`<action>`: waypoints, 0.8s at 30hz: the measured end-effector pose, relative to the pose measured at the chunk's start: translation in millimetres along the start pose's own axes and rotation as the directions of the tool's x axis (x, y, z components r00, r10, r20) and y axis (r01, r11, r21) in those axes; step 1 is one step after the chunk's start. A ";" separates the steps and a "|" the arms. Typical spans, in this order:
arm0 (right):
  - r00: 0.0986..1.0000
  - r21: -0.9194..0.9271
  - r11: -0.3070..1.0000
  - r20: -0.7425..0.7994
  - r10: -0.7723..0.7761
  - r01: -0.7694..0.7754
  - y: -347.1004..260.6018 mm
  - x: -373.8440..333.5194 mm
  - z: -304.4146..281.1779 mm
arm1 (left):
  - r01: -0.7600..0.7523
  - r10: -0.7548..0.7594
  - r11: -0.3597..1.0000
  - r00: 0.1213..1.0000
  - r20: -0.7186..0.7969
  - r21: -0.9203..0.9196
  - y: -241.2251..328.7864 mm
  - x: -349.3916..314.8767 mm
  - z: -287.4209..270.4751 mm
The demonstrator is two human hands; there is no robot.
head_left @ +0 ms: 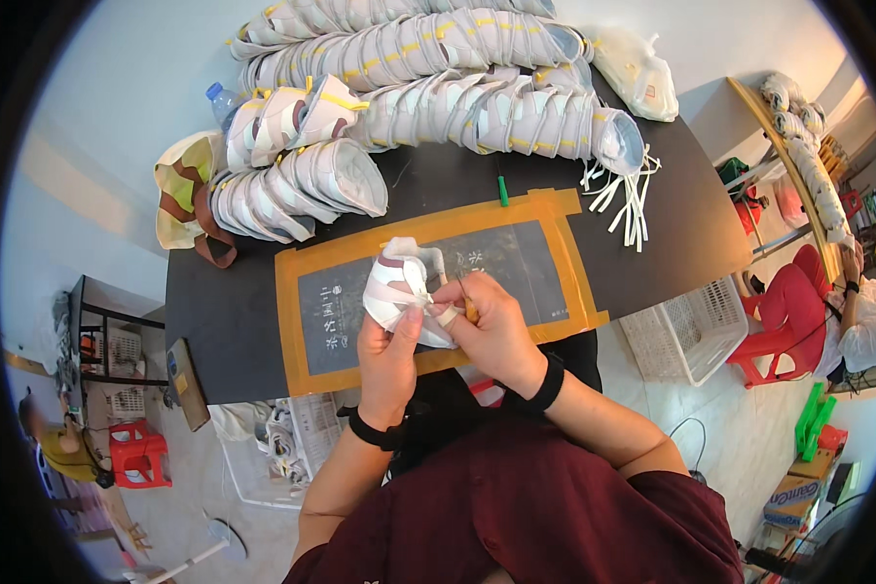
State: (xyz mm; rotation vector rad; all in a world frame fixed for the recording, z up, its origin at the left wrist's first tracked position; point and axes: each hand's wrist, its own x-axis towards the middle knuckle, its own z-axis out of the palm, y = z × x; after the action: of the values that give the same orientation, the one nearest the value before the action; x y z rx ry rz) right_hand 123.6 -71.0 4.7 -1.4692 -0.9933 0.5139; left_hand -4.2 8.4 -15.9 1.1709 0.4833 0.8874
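Note:
A white shoe upper with mauve patches is held up over the dark taped mat. My left hand is closed on its near left side, the thumb pressing on the front. My right hand is closed at the upper's right side, fingertips pinching near a pale lace or strip at the opening. A small tool with an orange-yellow handle shows between the right fingers; its tip is too small to make out. Behind the mat lies a green-handled tool.
Nested rows of shoe uppers fill the table's back, with white laces hanging at the right. A fabric bag, a blue-capped bottle and a plastic bag stand around them. White crates flank the table; another person sits far right.

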 end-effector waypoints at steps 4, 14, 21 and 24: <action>0.991 -0.094 0.989 -0.059 -0.123 0.118 3.2 -1.5 3.4 | -0.013 0.012 0.999 1.000 0.017 0.045 -2.1 -0.3 -2.8; 0.994 -0.027 0.998 -0.095 -0.053 0.051 6.5 -4.5 5.7 | 0.005 -0.011 0.998 0.995 0.095 0.060 -0.5 -3.3 -6.7; 0.992 -0.084 0.992 -0.073 -0.101 0.095 3.3 -3.6 1.1 | -0.013 0.005 0.997 0.995 0.101 0.080 -1.7 -2.6 -6.8; 0.988 -0.140 0.981 -0.060 -0.146 0.136 4.1 -3.9 -1.5 | -0.041 0.022 0.990 0.990 0.137 0.137 1.5 -3.0 -7.5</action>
State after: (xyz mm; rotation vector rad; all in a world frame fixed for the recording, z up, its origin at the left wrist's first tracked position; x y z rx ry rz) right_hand 123.8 -74.7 0.1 -1.5137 -1.0853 0.2954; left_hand -11.9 10.5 -17.4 1.3607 0.4220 0.8048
